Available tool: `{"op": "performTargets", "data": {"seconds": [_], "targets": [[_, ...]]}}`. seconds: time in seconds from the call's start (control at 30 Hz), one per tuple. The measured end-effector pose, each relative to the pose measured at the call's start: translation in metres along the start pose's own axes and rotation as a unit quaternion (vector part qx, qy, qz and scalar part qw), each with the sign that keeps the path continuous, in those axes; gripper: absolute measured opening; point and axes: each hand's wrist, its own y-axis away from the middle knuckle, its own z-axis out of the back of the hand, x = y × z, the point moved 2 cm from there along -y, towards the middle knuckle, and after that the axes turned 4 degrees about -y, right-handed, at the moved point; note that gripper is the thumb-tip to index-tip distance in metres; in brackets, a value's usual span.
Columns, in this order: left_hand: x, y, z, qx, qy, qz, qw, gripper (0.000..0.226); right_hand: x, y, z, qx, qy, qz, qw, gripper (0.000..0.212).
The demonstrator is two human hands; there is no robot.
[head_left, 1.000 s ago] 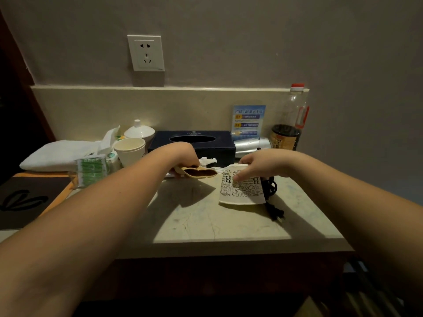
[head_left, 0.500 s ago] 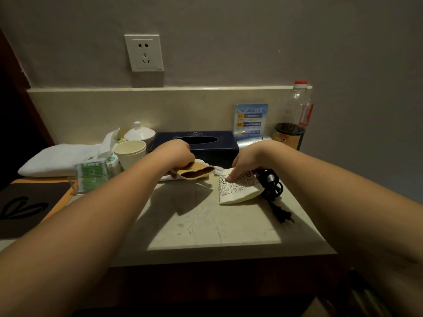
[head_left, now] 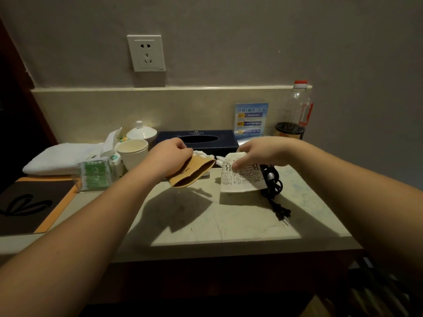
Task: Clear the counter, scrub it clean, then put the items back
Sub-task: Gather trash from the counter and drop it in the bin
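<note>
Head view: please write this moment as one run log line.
left hand: holds brown sleeve | right hand: pinches printed paper bag | counter: not cleared

A white wall socket (head_left: 146, 53) above the backsplash (head_left: 91, 110).

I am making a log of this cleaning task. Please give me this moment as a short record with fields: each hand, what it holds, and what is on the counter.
left hand: grips a brown paper sleeve, raised above the counter
right hand: pinches a white printed paper bag by its top edge
beside the bag: black power cord with plug, lying on the counter
back row: dark tissue box, bottle with red cap
left side: paper cup, folded white towel
</note>
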Motion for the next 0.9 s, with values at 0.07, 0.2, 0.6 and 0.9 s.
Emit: {"op": "performTargets", "data": {"seconds": [0.07, 0.2, 0.6, 0.9], "targets": [[-0.010, 0.006, -0.002, -0.018, 0.019, -0.004, 1.000, 0.020, -0.007, 0.018, 0.008, -0.034, -0.054, 0.014, 0.998, 0.044], [-0.044, 0.022, -0.011, -0.027, 0.057, -0.018, 0.998, 0.020, -0.036, 0.071, 0.017, -0.116, -0.155, 0.032, 0.981, 0.028], [-0.206, 0.106, -0.100, 0.056, 0.099, -0.131, 0.985, 0.021, -0.183, 0.254, 0.013, -0.300, -0.275, -0.017, 0.913, 0.011], [-0.309, 0.178, -0.219, 0.096, 0.118, -0.137, 0.979, 0.021, -0.320, 0.370, -0.012, -0.364, -0.291, -0.100, 0.879, 0.008]]}}
